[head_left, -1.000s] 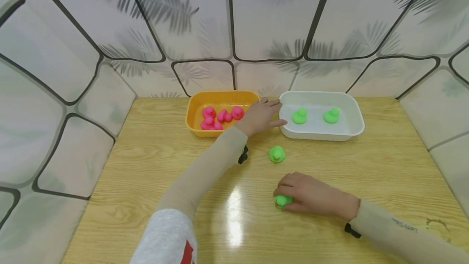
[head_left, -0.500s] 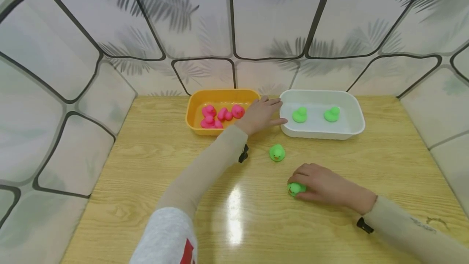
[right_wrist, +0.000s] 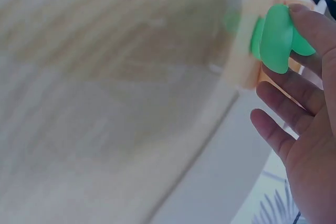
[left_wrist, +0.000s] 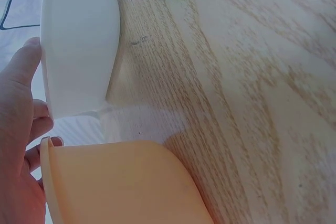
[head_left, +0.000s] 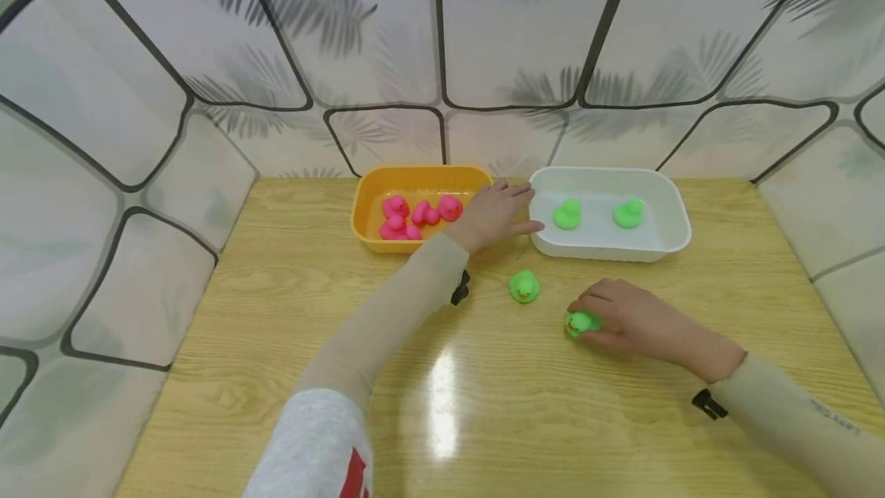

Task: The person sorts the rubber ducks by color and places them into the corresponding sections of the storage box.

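My right hand [head_left: 639,321] pinches a green rubber duck [head_left: 579,323] between thumb and fingers, over the wooden table. In the right wrist view, the duck [right_wrist: 277,38] sits at the thumb and fingertips, the other fingers spread apart. My left hand [head_left: 489,217] rests with extended fingers across the neighbouring ends of a yellow-orange tray [head_left: 387,247] and a white tray [head_left: 601,252]. Its fingertips touch the white tray's rim [left_wrist: 44,77] in the left wrist view. Another green duck [head_left: 524,287] sits on the table, between my hands.
Two green ducks, one on the left [head_left: 568,215] and one on the right [head_left: 628,214], sit inside the white tray. Several pink ducks [head_left: 425,213] lie in the orange tray. A patterned wall [head_left: 512,29] rises behind both trays. The wooden table [head_left: 290,313] extends toward me.
My right hand has carried the green duck away from me and to the right, toward the white tray. The left hand has stayed in place on the trays.
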`<control>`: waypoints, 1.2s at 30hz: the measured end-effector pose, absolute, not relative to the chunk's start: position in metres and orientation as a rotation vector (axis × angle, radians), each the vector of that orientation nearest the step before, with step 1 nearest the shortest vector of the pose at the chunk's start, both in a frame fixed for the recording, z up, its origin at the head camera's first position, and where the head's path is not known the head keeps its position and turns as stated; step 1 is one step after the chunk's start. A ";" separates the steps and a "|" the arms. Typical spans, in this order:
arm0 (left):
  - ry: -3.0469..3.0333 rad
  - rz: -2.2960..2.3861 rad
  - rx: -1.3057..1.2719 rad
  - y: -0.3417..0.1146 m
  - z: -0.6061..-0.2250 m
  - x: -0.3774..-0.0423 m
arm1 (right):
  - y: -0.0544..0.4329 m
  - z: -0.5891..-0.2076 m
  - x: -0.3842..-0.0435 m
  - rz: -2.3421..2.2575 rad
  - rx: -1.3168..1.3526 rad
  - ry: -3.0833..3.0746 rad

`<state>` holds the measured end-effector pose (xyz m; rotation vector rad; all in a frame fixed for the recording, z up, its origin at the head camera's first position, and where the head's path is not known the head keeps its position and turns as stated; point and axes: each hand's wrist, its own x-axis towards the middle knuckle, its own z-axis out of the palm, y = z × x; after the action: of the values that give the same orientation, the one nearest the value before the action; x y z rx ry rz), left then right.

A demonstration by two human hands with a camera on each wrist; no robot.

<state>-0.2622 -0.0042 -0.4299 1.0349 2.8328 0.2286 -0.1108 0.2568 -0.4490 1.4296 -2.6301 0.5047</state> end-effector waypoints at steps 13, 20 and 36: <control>2.836 0.228 1.032 -0.003 -0.429 -0.261 | 0.275 -0.418 -0.141 0.496 1.396 -2.540; 2.837 0.232 1.022 -0.003 -0.429 -0.260 | 0.283 -0.399 -0.166 0.463 1.335 -2.492; 2.829 0.244 1.013 -0.003 -0.428 -0.260 | 0.303 -0.383 -0.210 0.373 1.108 -2.825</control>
<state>-0.2604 -0.0030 -0.4279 1.0131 2.8286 0.2444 -0.2096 0.3032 -0.3833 1.1082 -2.8255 0.3732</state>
